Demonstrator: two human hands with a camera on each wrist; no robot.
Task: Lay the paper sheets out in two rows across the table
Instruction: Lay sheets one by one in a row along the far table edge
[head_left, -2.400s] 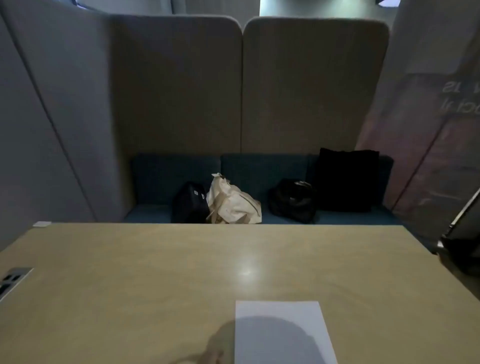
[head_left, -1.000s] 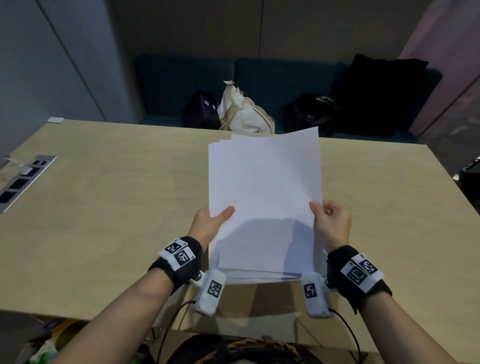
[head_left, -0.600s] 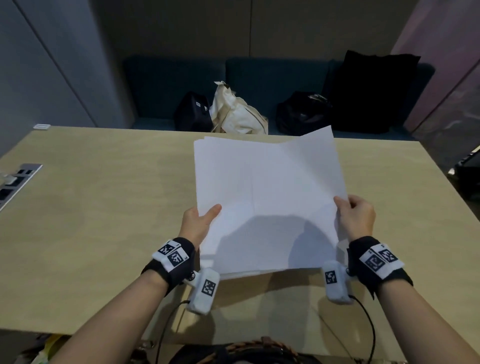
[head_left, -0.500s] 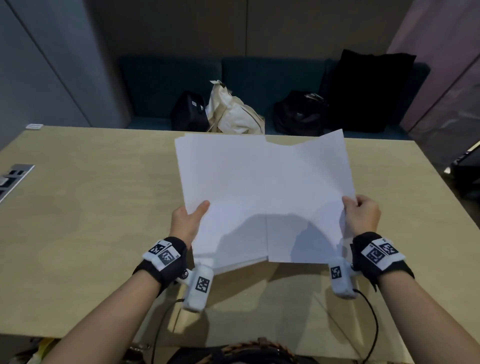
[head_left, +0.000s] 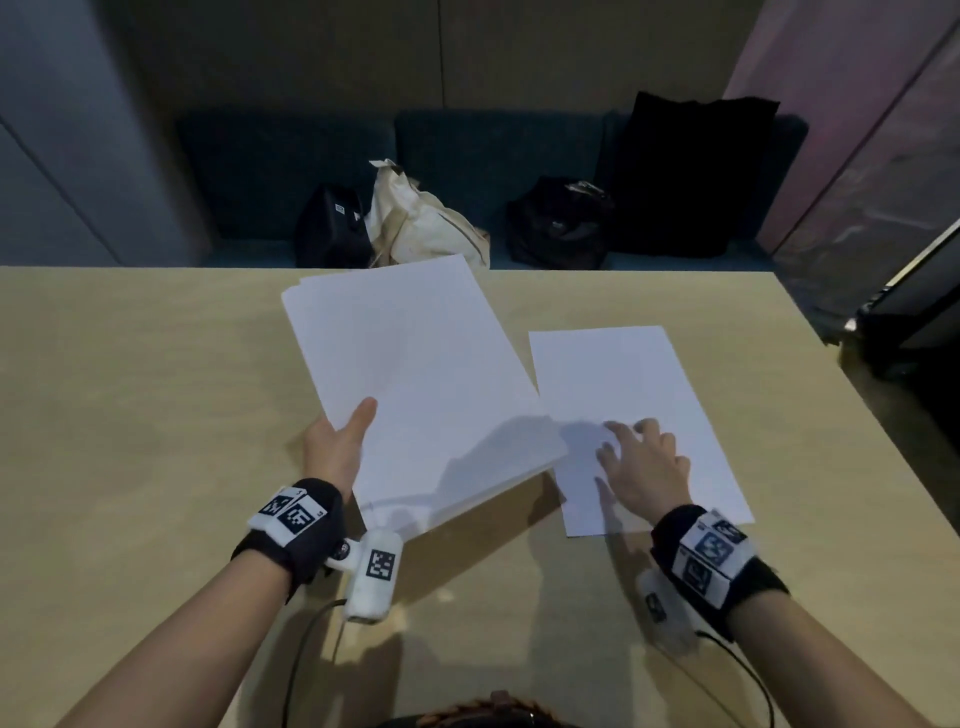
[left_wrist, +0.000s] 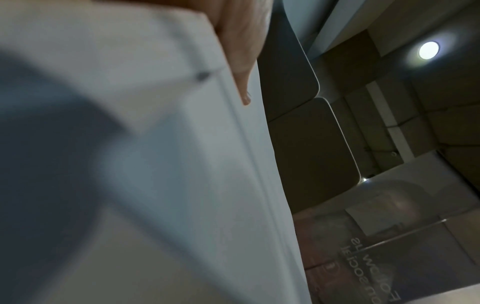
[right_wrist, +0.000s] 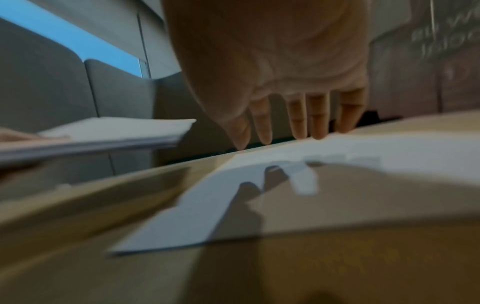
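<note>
My left hand (head_left: 337, 447) grips a stack of white paper sheets (head_left: 415, 374) at its near left edge, thumb on top, and holds it above the wooden table (head_left: 130, 415). The left wrist view shows the stack (left_wrist: 182, 185) from below, with the thumb beside it. One single sheet (head_left: 634, 415) lies flat on the table to the right. My right hand (head_left: 641, 462) rests on it with straight, spread fingers touching the paper. In the right wrist view the fingertips (right_wrist: 298, 133) press the sheet (right_wrist: 259, 185), and the stack (right_wrist: 103, 131) hangs at the left.
Behind the table's far edge a blue bench (head_left: 467, 156) holds a black bag (head_left: 327, 228), a cream tote (head_left: 426, 223), another black bag (head_left: 561, 223) and a black cushion (head_left: 691, 176). Padded booth walls stand around. The table's right edge (head_left: 841, 384) runs close to the single sheet.
My right hand pulled the top sheet off the stack, carried it right and laid it flat on the table. My left hand keeps the stack, now shifted left and tilted.
</note>
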